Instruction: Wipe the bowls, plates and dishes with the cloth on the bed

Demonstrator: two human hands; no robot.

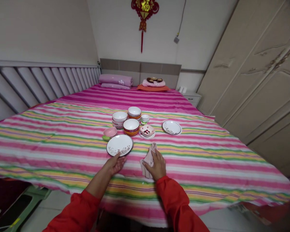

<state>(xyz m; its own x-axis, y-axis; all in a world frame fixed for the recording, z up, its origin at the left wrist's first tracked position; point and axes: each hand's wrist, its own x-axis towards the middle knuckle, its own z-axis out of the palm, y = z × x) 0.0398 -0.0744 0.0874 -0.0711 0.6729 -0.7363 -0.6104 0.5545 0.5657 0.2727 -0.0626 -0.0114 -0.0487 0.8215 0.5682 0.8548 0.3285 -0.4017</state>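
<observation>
As the right hand (157, 166) half-hides a cloth (146, 164) under closed fingers (152, 157), the left hand (114, 164) spreads fingers (118, 157) against a white plate (119, 145)

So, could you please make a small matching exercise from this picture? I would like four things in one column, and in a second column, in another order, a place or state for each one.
Things:
1. Left hand
2. Right hand
3. Pale pink cloth
4. Far white plate

Places or states:
A. Flat on the striped bedspread, right of the other dishes
B. At the lower edge of the near white plate
C. On the pale pink cloth
D. Crumpled, not spread flat

Pairs: 1-B, 2-C, 3-D, 4-A
</observation>
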